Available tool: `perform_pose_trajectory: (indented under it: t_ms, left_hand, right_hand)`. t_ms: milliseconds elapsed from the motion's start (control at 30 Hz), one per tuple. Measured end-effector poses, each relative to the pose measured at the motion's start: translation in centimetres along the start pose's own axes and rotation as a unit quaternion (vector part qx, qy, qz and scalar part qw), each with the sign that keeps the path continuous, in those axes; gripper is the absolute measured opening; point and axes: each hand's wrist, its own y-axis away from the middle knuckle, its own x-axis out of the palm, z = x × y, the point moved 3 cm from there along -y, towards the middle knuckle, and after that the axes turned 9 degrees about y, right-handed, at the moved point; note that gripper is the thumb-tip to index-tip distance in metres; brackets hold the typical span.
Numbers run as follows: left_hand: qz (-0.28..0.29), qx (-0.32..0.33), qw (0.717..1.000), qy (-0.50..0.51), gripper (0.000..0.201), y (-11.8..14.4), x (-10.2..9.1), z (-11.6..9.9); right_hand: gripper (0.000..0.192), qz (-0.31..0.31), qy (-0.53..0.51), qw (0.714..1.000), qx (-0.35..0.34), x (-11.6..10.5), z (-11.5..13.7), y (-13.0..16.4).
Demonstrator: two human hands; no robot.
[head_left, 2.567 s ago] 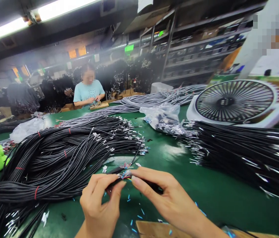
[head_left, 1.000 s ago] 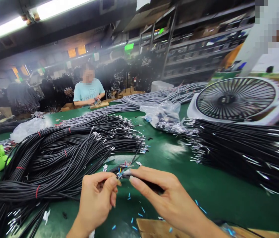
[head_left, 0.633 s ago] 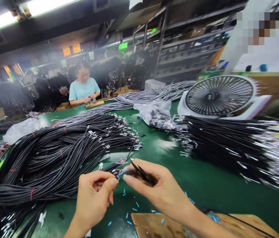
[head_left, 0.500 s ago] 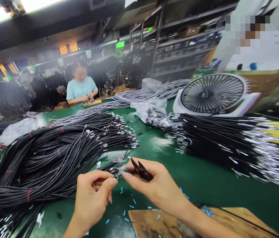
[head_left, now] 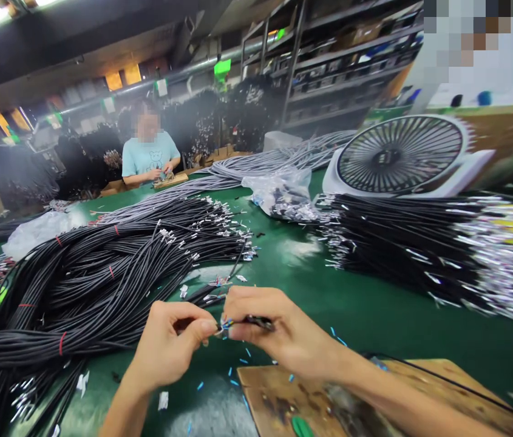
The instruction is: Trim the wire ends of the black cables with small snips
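Between thumb and fingertips, my left hand (head_left: 169,349) pinches the end of a black cable (head_left: 218,328). Short coloured inner wires (head_left: 227,325), blue and yellow among them, stick out of it toward the right. My right hand (head_left: 283,331) has its thumb and index finger closed at these wires. Dark wire cutters (head_left: 260,321) lie in that same hand, partly covered by the fingers. Both hands nearly meet above the green table (head_left: 210,394).
Bundled black cables (head_left: 101,273) fill the left side. More cut cables (head_left: 397,243) lie right, before a white fan (head_left: 397,158). A bag of small parts (head_left: 283,194) sits mid-table. A wooden board (head_left: 283,394) is at the front. A person (head_left: 151,158) works across the table.
My right thumb and index finger have closed in on the wires. The cutters' blades, which pointed up and apart, now lie lower between the fingers. The view has shifted slightly.
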Motion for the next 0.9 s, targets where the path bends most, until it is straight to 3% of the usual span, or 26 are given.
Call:
perform_pose_trajectory:
  t_ms: [67,133,267,333,433,500,567,667,800,900]
  left_hand:
    - [0.070,-0.023,0.997,0.016,0.020,-0.1,0.1,-0.8]
    - [0.096,-0.029,0.994,0.031,0.021,-0.1,0.1,-1.6]
    - [0.055,0.058,0.996,0.028,0.021,-0.1,0.0,-2.0]
    - [0.014,0.082,0.996,0.019,0.018,-0.1,0.1,-1.4]
    - [-0.059,0.064,0.996,-0.016,0.013,-0.4,0.3,-0.2]
    - [-0.076,0.031,0.995,-0.049,0.011,-0.6,0.5,0.3]
    - [-0.068,0.000,0.995,-0.074,0.017,-0.7,0.5,0.6]
    - [-0.059,0.009,0.995,-0.080,0.026,-0.7,0.3,0.4]
    - [-0.052,0.044,0.995,-0.075,0.028,-0.6,0.1,0.5]
    - [-0.034,0.052,0.993,-0.101,0.029,-0.4,0.3,0.7]
  right_hand:
    - [0.032,0.062,-0.127,0.989,0.050,0.3,-0.1,-0.2]
    - [0.043,0.117,-0.236,0.959,0.109,0.9,-0.3,-0.4]
    - [0.052,0.139,-0.336,0.905,0.220,1.9,-0.8,-0.4]
    - [0.048,0.092,-0.293,0.922,0.237,1.7,-1.0,-0.4]
    - [0.038,-0.053,-0.072,0.984,0.151,0.2,-1.0,-0.5]
    - [0.034,-0.144,0.064,0.983,0.096,-0.9,-0.9,-0.4]
    - [0.031,-0.187,0.102,0.971,0.108,-1.7,-1.2,-0.2]
    - [0.031,-0.192,0.115,0.966,0.128,-1.9,-1.5,-0.1]
    - [0.029,-0.161,0.174,0.970,0.058,-1.2,-0.7,-0.2]
    - [0.022,-0.101,0.156,0.982,0.014,-0.5,-0.3,-0.2]
